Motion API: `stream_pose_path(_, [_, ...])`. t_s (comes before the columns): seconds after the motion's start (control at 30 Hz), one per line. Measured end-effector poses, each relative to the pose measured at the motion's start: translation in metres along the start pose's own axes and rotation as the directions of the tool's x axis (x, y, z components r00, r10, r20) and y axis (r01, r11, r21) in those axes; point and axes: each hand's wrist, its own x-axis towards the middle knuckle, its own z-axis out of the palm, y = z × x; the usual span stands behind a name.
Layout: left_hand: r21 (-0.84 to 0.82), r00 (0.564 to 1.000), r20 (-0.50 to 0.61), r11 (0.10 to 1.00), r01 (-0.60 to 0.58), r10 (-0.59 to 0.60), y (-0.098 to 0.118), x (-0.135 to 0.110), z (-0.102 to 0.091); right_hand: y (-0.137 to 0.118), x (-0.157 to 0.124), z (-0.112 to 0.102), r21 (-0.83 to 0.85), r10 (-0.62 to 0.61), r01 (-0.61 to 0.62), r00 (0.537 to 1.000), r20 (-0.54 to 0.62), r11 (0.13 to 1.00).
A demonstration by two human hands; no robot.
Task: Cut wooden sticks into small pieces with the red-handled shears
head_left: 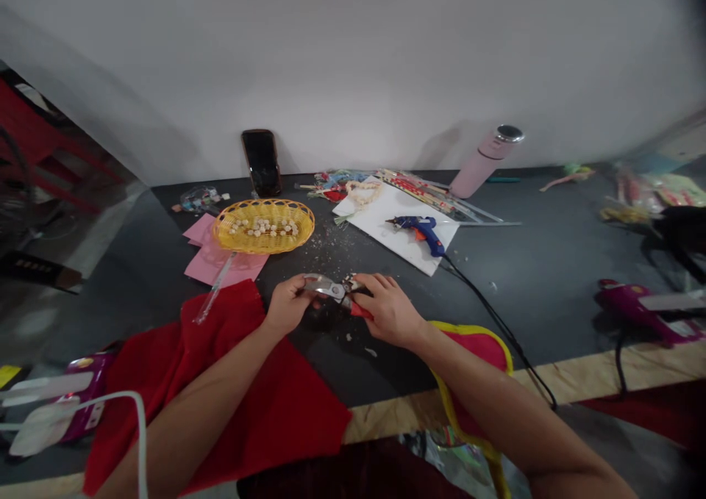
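Note:
Just in front of me, both of my hands meet over the dark tabletop at a metal pair of shears (pixel 329 289) with a pivot and a red grip. My right hand (pixel 389 309) is closed around the handle end; part of the red grip shows beneath its fingers. A small pale bit shows by its fingertips. My left hand (pixel 287 304) is pinched at the curved silver end of the shears. Whether it grips the metal itself or a small piece there is hidden. Pale crumbs and scraps (pixel 348 336) are scattered on the table around the shears.
A yellow woven basket (pixel 301 243) holds small pale beads on pink sheets (pixel 251 267). A blue glue gun (pixel 422 231) lies on a white board (pixel 375 223), its cord trailing rightward. Red cloth (pixel 287 403) covers the near left. A phone (pixel 262 162) and pink bottle (pixel 482 167) stand behind.

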Motion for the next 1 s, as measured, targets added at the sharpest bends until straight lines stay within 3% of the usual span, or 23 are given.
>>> stream_pose_path(0.47, [-0.069,0.999,-0.033,0.998,0.004,-0.006,0.001,0.0,0.002,-0.006,0.0,0.004,0.02,0.034,-0.034,0.999,-0.018,0.999])
stream_pose_path(0.67, [-0.017,1.0,-0.014,1.0,-0.024,0.024,0.007,0.0,0.001,-0.002,0.002,-0.001,0.033,0.013,-0.012,0.999,-0.029,0.999])
stream_pose_path(1.0, [0.033,0.999,0.042,0.999,-0.034,0.033,-0.005,-0.002,0.001,0.0,0.002,-0.01,0.018,-0.032,0.031,0.999,0.02,0.999])
